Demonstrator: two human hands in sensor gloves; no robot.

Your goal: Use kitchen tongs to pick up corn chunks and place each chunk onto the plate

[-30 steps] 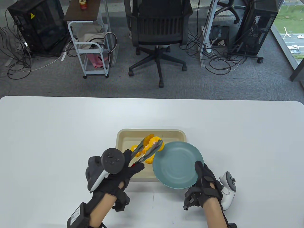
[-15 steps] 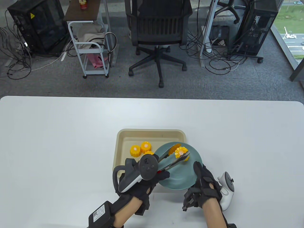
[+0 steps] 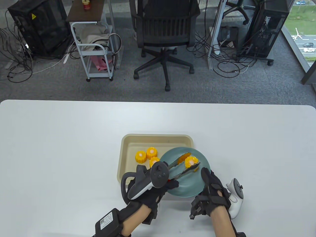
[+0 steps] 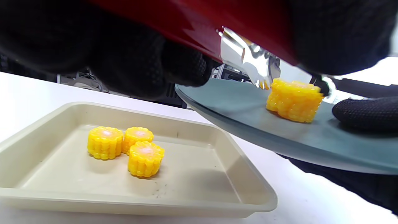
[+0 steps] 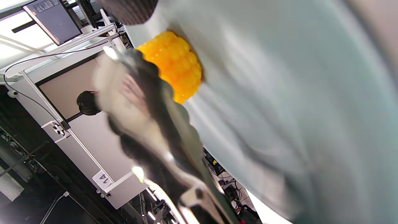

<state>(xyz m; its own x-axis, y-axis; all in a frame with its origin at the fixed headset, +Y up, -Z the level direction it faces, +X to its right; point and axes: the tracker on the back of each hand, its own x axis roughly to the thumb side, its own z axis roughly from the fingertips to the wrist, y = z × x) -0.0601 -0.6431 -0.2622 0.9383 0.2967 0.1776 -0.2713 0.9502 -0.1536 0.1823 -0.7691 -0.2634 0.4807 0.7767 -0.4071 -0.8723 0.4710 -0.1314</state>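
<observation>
My left hand grips metal kitchen tongs with red handles. The tong tips sit on either side of a yellow corn chunk that rests on the teal plate. In the left wrist view that corn chunk stands upright on the plate. My right hand holds the plate's right rim, lifted and tilted over the beige tray. Three more corn chunks lie in the tray, seen close as corn chunks in the left wrist view.
The beige tray sits on a white table, its right part under the plate. Beyond the far table edge stand an office chair, a small cart and computer towers with cables.
My left hand carried the corn chunk in the tongs from over the tray rightward onto the plate and lowered it. The right hand and plate barely moved.
</observation>
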